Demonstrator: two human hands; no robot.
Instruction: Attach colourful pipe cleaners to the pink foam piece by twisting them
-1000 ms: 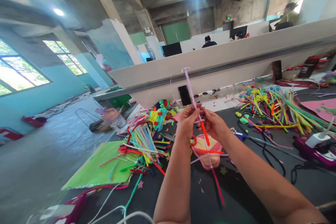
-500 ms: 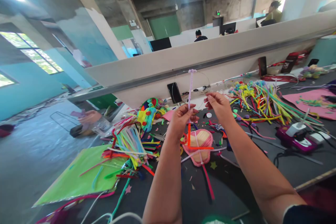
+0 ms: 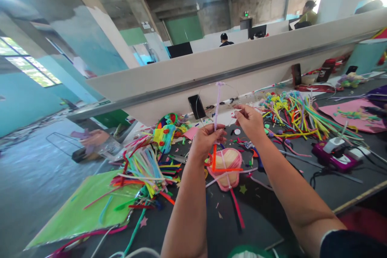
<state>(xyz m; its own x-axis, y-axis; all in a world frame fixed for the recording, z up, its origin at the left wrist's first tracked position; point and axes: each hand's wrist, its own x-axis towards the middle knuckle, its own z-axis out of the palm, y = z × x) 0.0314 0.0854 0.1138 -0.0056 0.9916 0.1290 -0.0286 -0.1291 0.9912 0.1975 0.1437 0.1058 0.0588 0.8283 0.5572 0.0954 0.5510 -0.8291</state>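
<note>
Upright between the pinched fingers of my left hand [image 3: 208,140] is a lilac pipe cleaner stem [image 3: 217,107] with a small crosspiece at its top. Below that hand an orange pipe cleaner [image 3: 214,157] hangs down and bends to the right; how it joins the stem is hidden. My right hand [image 3: 249,121] is closed in a pinch on a thin wire-like strand [image 3: 232,121], which runs towards my left hand. Fine strands also curve near the stem's top. Under the hands lies a pink-edged heart-shaped piece [image 3: 231,179], crossed by pale pipe cleaners.
Pipe cleaner bundles lie left [image 3: 146,167] and right [image 3: 298,115]. A phone [image 3: 196,107] leans against the partition [image 3: 169,102]. Scissors [image 3: 178,158] are left of the heart-shaped piece. A purple power strip [image 3: 334,157] sits right, a green sheet [image 3: 81,205] left. People sit beyond the partition.
The view has turned slightly right, so the scene shifts left. Both hands keep nearly the same pose, still holding the stem and the strand.
</note>
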